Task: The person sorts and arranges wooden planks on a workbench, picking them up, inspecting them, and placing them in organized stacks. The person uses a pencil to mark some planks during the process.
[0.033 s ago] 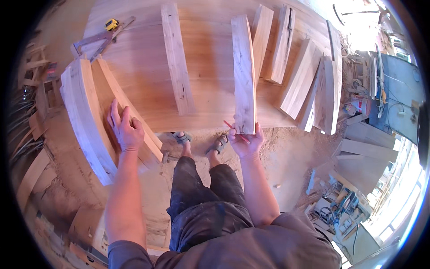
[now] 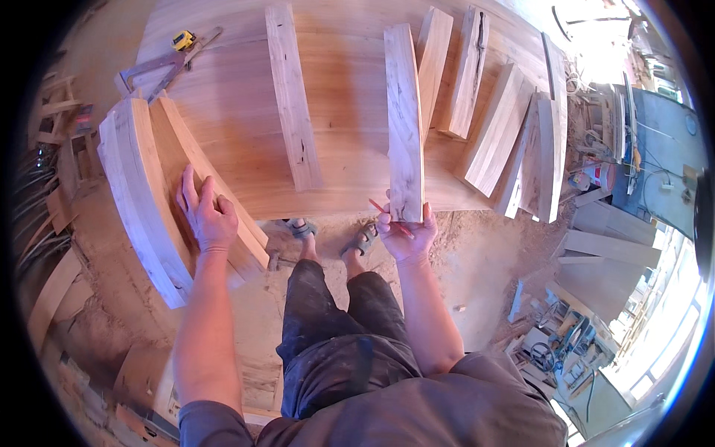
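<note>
My right hand point(image 2: 407, 235) is closed around the near end of a pale squared timber point(image 2: 404, 112), which juts toward me past the table's front edge. A thin red pencil point(image 2: 401, 229) is also tucked among its fingers. At the left, my left hand point(image 2: 211, 217) lies with fingers stretched out on a group of long timbers point(image 2: 141, 186) placed side by side; it grips nothing. Between the hands, another timber point(image 2: 293, 104) lies alone on the broad wooden tabletop point(image 2: 223, 127).
Several more timbers point(image 2: 495, 134) lie along the right side of the tabletop. At the far left are a yellow tape measure point(image 2: 182, 39) and a carpenter's square point(image 2: 141, 71). Stacked panels point(image 2: 602, 279) and a blue-grey cabinet point(image 2: 659, 149) stand at the right. Sawdust covers the floor.
</note>
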